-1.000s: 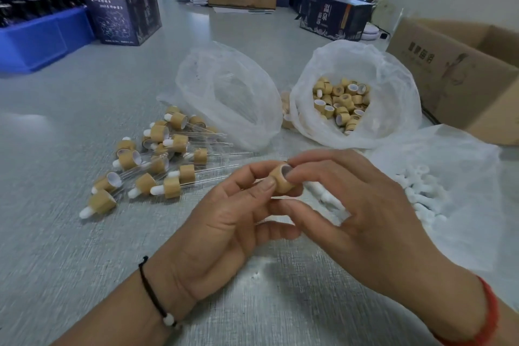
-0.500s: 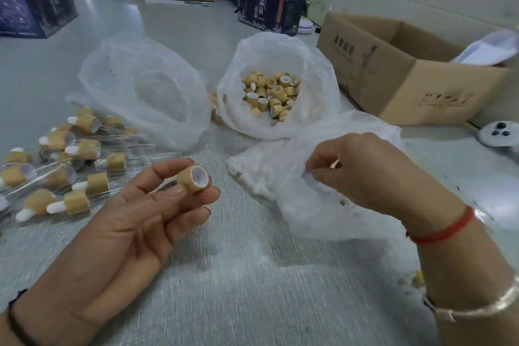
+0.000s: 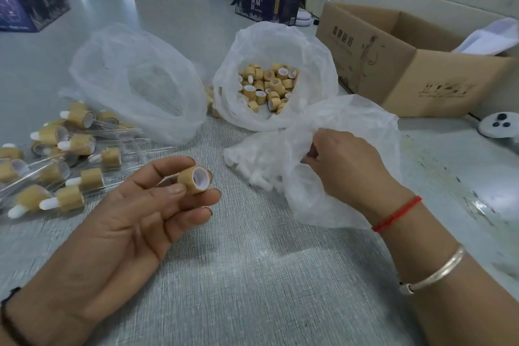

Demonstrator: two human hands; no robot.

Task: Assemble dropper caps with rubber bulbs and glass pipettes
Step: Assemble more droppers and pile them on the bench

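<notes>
Legible: "温泉" and "荀浴", white vertical characters on dark blue box [image 3: 266, 3] at far tabletop edge. Printed characters on brown cartons [image 3: 393, 64] blurred, not readable.

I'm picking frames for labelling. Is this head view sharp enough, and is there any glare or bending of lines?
Head view: the bamboo-look cap in the left hand is crisp; the right hand at the bag of white bulbs is slightly soft; the table shows glare at right; the wide lens bows the cardboard box.
</notes>
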